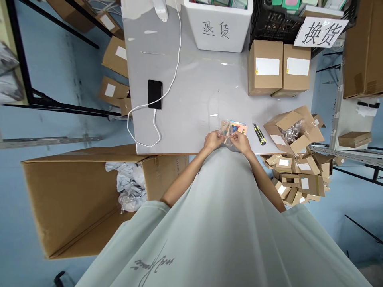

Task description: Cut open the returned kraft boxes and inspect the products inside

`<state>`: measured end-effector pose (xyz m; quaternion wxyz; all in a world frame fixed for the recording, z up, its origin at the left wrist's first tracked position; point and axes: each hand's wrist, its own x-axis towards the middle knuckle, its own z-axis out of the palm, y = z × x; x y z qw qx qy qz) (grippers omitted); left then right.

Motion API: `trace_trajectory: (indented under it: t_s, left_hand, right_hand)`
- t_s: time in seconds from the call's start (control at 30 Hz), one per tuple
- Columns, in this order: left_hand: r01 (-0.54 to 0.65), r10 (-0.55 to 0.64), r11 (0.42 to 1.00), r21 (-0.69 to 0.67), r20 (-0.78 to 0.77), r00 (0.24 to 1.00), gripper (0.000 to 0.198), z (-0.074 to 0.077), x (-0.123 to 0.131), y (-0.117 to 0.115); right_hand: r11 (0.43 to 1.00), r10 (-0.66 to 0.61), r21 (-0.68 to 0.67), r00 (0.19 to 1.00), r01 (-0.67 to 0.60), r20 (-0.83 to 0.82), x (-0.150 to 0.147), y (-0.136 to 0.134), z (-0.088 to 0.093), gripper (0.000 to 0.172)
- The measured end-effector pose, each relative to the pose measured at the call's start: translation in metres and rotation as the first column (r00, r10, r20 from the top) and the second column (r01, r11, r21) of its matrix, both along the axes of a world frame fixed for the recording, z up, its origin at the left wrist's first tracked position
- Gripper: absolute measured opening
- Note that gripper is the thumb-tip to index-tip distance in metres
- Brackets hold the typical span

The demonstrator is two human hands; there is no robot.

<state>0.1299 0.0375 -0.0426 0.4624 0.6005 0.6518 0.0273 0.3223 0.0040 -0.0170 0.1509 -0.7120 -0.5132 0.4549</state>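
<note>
At the table's front edge, close to my body, my left hand (214,140) and my right hand (241,142) are both closed on a small clear plastic bag (226,128). Something tan shows through the plastic; its kind is too small to make out. Behind the bag and partly covered by my fingers lies a colourful printed card or packet (239,127). Just right of my right hand, a black and yellow box cutter (259,134) rests on the table. An open cardboard box (287,130) with crumpled clear plastic inside stands further right.
A phone (154,94) on a white cable (178,52) lies at the left of the table (197,91). Two closed boxes (266,81), a white bin (218,38) and a black crate (269,24) stand at the back. Below are a large open carton (74,203) and a heap of boxes (302,175).
</note>
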Motion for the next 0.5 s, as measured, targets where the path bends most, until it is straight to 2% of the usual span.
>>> trace_trajectory:
  t_s: [0.1,0.2,0.33,0.43,0.5]
  left_hand:
    - [-0.055,0.056,0.998,0.043,-0.029,0.998,0.017,-0.005,-0.01,0.003]
    - [-0.105,0.114,0.99,0.09,-0.096,0.989,0.019,-0.008,-0.032,0.006]
    - [-0.111,0.129,0.984,0.14,-0.128,0.983,0.02,-0.011,-0.058,0.005]
    - [-0.088,0.105,0.986,0.145,-0.117,0.988,0.017,-0.014,-0.06,0.002]
    - [-0.109,0.114,0.99,0.089,-0.056,0.992,0.013,-0.017,-0.054,0.0]
  right_hand:
    - [0.999,-0.042,-0.006,0.998,0.042,0.052,0.007,0.0,-0.002,0.008]
    - [0.995,-0.092,-0.014,0.984,0.095,0.156,0.025,-0.001,-0.003,0.01]
    - [0.992,-0.106,-0.038,0.96,0.12,0.26,0.047,-0.004,-0.006,0.009]
    - [0.992,-0.098,-0.044,0.952,0.115,0.291,0.05,-0.003,-0.01,0.008]
    - [0.995,-0.08,-0.043,0.962,0.095,0.259,0.048,-0.001,-0.013,0.008]
